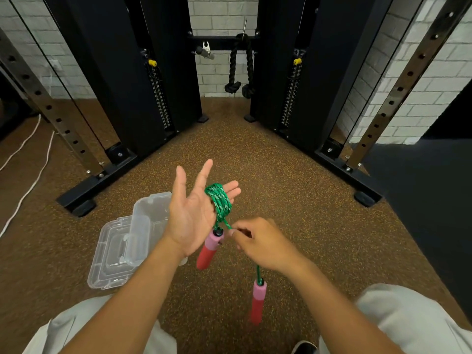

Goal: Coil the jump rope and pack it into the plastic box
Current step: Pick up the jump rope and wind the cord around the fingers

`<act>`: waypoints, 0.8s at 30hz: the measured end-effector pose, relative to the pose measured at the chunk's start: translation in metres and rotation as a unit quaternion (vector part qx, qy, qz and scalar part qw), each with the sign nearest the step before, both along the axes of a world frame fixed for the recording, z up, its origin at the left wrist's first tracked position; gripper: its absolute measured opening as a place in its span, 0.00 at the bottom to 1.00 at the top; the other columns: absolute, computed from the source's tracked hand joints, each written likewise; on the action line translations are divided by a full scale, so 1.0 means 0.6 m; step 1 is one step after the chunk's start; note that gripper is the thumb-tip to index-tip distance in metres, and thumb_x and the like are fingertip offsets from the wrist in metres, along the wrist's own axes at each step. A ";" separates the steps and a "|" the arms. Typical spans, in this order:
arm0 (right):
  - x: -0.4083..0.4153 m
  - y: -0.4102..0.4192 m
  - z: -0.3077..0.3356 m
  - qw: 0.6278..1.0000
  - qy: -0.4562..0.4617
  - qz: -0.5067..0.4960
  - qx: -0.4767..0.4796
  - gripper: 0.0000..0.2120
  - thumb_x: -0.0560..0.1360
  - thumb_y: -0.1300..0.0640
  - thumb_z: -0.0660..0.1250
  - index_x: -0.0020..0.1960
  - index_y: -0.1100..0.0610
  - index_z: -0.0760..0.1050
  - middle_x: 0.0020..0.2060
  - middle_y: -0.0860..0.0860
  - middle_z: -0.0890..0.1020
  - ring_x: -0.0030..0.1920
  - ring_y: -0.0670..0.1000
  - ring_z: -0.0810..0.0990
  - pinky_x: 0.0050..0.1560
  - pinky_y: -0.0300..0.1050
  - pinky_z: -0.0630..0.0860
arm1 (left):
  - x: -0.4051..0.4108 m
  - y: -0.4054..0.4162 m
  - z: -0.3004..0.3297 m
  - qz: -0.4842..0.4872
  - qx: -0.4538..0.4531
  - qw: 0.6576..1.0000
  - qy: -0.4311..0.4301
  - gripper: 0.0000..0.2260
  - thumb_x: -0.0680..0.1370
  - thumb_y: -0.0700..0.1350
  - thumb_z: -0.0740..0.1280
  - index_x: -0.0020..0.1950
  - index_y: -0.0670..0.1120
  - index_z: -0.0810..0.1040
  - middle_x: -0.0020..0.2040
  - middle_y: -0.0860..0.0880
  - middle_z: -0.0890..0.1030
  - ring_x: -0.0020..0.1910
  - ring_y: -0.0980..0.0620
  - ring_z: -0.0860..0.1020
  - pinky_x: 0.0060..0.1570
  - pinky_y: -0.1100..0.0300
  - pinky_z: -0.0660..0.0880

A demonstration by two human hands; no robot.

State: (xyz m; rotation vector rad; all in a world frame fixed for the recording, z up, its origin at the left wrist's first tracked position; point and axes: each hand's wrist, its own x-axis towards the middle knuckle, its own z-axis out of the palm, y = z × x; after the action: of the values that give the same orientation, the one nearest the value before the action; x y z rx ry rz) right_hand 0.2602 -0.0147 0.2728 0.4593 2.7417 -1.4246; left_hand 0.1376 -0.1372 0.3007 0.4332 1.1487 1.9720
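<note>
Holding your left hand [190,215] palm-up with fingers spread wide as a spool, you wear the green jump rope [219,201] coiled round two of them, while your right hand [260,242] pinches the loose tail taut — one handle [210,249] hangs below the coil, the other [257,301] dangles — above the open plastic box [127,241] on the floor.

My left hand [190,213] is raised palm up in front of me, with the jump rope [218,203] wound around 2 of its fingers. 1 handle [209,249] hangs just below that palm. My right hand [265,242] sits just right of it, pinching the rope; the other handle [257,300] dangles beneath. The plastic box [122,246] lies on the floor [281,190] to the left, partly behind my left forearm.
</note>
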 end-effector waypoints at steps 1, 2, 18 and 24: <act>0.000 -0.002 0.001 1.000 0.000 0.008 0.006 0.14 0.83 0.50 0.64 0.43 0.54 0.81 0.35 0.58 0.82 0.29 0.48 0.70 0.31 0.45 0.69 | -0.001 0.001 -0.004 -0.002 -0.012 1.000 0.017 0.36 0.76 0.75 0.45 0.82 0.62 0.55 0.74 0.35 0.72 0.72 0.41 0.75 0.77 0.46 0.61; 0.000 -0.003 0.003 1.000 0.001 0.013 0.014 0.14 0.83 0.50 0.64 0.45 0.55 0.82 0.35 0.59 0.82 0.29 0.48 0.70 0.32 0.45 0.69 | -0.002 0.002 -0.005 -0.004 -0.026 0.999 0.035 0.37 0.76 0.75 0.45 0.82 0.63 0.54 0.74 0.35 0.73 0.72 0.42 0.76 0.77 0.46 0.61; 0.011 0.025 0.040 0.996 0.078 -0.033 0.001 0.05 0.79 0.51 0.71 0.46 0.51 0.84 0.34 0.48 0.85 0.28 0.43 0.71 0.31 0.38 0.70 | 0.024 0.007 -0.019 -0.171 -0.195 0.946 0.194 0.35 0.78 0.72 0.36 0.82 0.62 0.56 0.84 0.57 0.44 0.80 0.59 0.46 0.78 0.49 0.47; 0.015 0.031 0.043 0.992 0.106 -0.042 -0.057 0.06 0.79 0.52 0.72 0.45 0.53 0.82 0.29 0.52 0.85 0.25 0.46 0.72 0.30 0.41 0.71 | 0.020 0.006 -0.020 -0.189 -0.185 0.946 0.185 0.37 0.76 0.72 0.39 0.82 0.60 0.57 0.63 0.39 0.82 0.53 0.43 0.85 0.61 0.52 0.78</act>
State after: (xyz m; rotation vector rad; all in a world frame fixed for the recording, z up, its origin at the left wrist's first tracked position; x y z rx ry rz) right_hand 0.2694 0.0036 0.2986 0.4490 2.8089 -1.7349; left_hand 0.1496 -0.1336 0.2889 0.7790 1.5049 1.3372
